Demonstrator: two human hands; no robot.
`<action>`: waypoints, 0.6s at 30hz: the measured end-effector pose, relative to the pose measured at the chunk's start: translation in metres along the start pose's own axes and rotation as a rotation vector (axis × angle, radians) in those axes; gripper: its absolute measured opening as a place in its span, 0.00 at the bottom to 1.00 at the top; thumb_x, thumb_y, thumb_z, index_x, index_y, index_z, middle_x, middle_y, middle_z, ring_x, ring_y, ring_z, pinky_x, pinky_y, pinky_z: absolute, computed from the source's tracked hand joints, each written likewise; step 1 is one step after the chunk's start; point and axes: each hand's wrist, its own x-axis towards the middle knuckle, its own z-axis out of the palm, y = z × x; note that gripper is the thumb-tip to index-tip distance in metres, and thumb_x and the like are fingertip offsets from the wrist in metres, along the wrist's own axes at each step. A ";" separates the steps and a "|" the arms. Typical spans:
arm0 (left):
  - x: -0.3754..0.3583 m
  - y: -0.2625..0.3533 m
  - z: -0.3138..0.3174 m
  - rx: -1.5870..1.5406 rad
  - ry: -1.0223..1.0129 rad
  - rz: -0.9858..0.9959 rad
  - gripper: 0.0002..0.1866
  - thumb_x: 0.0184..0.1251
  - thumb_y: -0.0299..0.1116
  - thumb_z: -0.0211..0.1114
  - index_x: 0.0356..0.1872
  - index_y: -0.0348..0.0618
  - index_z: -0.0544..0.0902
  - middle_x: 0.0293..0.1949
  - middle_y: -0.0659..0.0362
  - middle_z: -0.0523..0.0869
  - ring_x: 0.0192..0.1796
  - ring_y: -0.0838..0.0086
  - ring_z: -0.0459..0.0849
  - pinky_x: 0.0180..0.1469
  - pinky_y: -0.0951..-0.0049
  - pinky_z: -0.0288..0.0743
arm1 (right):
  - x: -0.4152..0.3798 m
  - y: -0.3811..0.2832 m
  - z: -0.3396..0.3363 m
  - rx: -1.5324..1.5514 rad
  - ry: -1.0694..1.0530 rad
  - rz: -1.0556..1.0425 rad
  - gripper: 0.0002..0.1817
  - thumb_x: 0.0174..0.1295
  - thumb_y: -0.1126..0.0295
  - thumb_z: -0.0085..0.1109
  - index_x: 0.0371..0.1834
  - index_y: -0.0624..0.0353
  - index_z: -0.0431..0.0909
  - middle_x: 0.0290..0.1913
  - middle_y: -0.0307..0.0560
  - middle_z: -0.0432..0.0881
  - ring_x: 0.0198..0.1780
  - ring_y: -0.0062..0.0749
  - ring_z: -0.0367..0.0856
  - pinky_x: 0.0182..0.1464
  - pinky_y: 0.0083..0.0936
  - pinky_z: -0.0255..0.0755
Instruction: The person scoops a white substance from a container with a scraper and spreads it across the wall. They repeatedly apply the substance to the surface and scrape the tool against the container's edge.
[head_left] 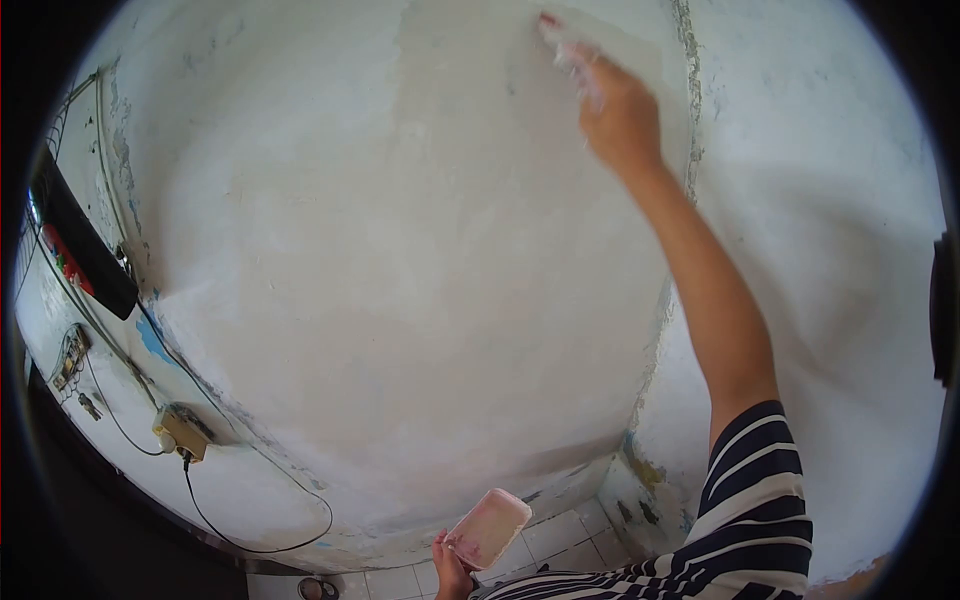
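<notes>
My right hand [622,112] is raised high against the wall [400,250], its fingers closed round a white-smeared hand tool [562,42] with a reddish end. Motion blurs the tool, and I cannot tell its exact kind. Around it a greyish, damp-looking patch shows on the whitish wall, near the rough corner seam. Low in the view, my left hand [452,568] grips a shallow pink tray [492,528] by its near end. White residue coats the tray's rim, and some pinkish smears show inside.
At left, a black and red device [82,235] hangs on the side wall among cables. Below it are a bunch of keys [88,405] and a power socket [182,432] with a plugged-in cord. Pale tiles [560,535] line the bottom. Another wall [830,200] meets the corner at right.
</notes>
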 end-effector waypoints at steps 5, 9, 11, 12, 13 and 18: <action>-0.003 -0.008 -0.010 -0.027 -0.071 0.040 0.25 0.79 0.44 0.49 0.71 0.49 0.57 0.62 0.49 0.77 0.54 0.56 0.86 0.31 0.59 0.88 | -0.139 -0.074 -0.007 0.071 -0.230 -0.238 0.23 0.62 0.78 0.54 0.60 0.48 0.80 0.51 0.47 0.87 0.53 0.40 0.85 0.59 0.47 0.74; 0.014 -0.016 -0.018 0.008 -0.097 0.038 0.29 0.78 0.48 0.50 0.74 0.52 0.56 0.65 0.49 0.73 0.58 0.53 0.82 0.40 0.56 0.85 | -0.094 -0.083 -0.054 0.232 -0.509 -0.223 0.27 0.63 0.78 0.54 0.66 0.43 0.78 0.47 0.45 0.89 0.49 0.41 0.87 0.61 0.47 0.73; 0.010 -0.024 -0.018 0.007 -0.160 0.033 0.33 0.77 0.51 0.51 0.78 0.57 0.56 0.69 0.49 0.70 0.63 0.51 0.77 0.48 0.54 0.83 | -0.039 -0.049 -0.049 0.306 -0.381 -0.068 0.26 0.63 0.81 0.51 0.65 0.54 0.79 0.55 0.52 0.87 0.54 0.41 0.86 0.58 0.34 0.77; 0.007 -0.018 -0.010 -0.016 -0.121 0.028 0.30 0.78 0.48 0.50 0.75 0.52 0.56 0.65 0.49 0.73 0.58 0.53 0.81 0.40 0.56 0.85 | -0.006 -0.044 -0.053 0.323 -0.329 0.086 0.25 0.64 0.79 0.52 0.66 0.51 0.78 0.51 0.53 0.88 0.51 0.40 0.88 0.53 0.32 0.79; 0.005 -0.013 -0.002 -0.038 -0.081 0.024 0.26 0.79 0.44 0.49 0.71 0.48 0.56 0.62 0.48 0.76 0.54 0.55 0.86 0.33 0.58 0.88 | 0.017 -0.027 -0.041 0.250 -0.150 0.044 0.25 0.64 0.78 0.52 0.65 0.49 0.79 0.48 0.53 0.89 0.47 0.41 0.88 0.51 0.33 0.79; -0.005 -0.002 0.010 -0.016 -0.038 -0.003 0.25 0.79 0.42 0.50 0.71 0.50 0.58 0.61 0.49 0.77 0.53 0.56 0.86 0.34 0.58 0.88 | 0.013 0.013 0.008 -0.098 0.038 -0.171 0.29 0.56 0.79 0.55 0.63 0.44 0.79 0.51 0.48 0.87 0.48 0.50 0.86 0.49 0.42 0.79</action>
